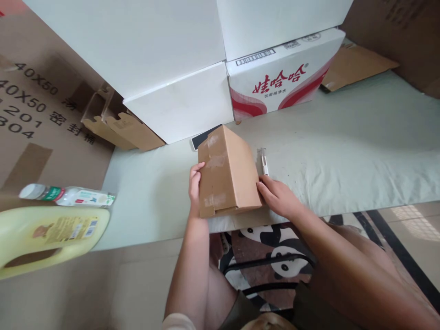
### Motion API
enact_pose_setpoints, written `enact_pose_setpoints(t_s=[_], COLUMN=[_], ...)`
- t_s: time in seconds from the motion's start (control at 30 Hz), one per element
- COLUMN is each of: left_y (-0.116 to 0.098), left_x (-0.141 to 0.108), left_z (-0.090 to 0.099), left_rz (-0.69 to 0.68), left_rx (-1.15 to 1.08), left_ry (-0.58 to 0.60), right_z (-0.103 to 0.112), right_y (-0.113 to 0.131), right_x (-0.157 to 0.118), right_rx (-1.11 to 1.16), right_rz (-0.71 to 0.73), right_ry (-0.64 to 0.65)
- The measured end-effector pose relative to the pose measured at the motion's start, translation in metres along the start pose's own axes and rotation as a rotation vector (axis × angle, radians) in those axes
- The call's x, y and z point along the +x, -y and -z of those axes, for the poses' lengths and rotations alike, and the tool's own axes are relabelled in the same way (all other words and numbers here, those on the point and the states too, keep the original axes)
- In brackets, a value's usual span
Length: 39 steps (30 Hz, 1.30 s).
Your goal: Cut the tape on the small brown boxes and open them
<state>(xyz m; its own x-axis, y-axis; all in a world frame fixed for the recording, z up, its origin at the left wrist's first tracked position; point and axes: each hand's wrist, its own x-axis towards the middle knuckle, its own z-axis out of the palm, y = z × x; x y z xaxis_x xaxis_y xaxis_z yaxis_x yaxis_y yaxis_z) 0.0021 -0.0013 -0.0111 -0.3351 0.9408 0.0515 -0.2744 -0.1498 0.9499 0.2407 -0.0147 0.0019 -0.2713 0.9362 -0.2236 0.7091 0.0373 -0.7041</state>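
Observation:
A brown cardboard box (220,176) stands tilted near the front edge of the cloth-covered surface, with strips of clear tape on its left face. My left hand (194,183) grips its left side, fingers curled against the cardboard. At the lower right edge of the same box, my right hand (277,195) is closed on it, some fingertips hidden behind the cardboard. A white utility knife (264,162) lies just beyond my right hand. Behind the box, a dark flat device with a white rim (202,138) is partly covered.
White cartons, one with red lettering (278,85), are stacked along the back. Folded cardboard (127,128) leans at the left. A clear bottle (72,195) and a yellow jug (58,231) are at the left. Flattened cardboard (357,66) lies at the back right.

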Motion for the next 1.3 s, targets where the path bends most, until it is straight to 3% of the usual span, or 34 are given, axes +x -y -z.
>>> enact_pose_setpoints(t_s=[1.3], left_y=[-0.0056], left_x=[0.0001], left_z=[-0.0078], left_rz=[0.027], left_rx=[-0.084], left_ry=[-0.026], right_z=[0.0017], right_y=[0.0002], right_x=[-0.0009], right_rx=[0.013], right_rz=[-0.01], right_ry=[0.01])
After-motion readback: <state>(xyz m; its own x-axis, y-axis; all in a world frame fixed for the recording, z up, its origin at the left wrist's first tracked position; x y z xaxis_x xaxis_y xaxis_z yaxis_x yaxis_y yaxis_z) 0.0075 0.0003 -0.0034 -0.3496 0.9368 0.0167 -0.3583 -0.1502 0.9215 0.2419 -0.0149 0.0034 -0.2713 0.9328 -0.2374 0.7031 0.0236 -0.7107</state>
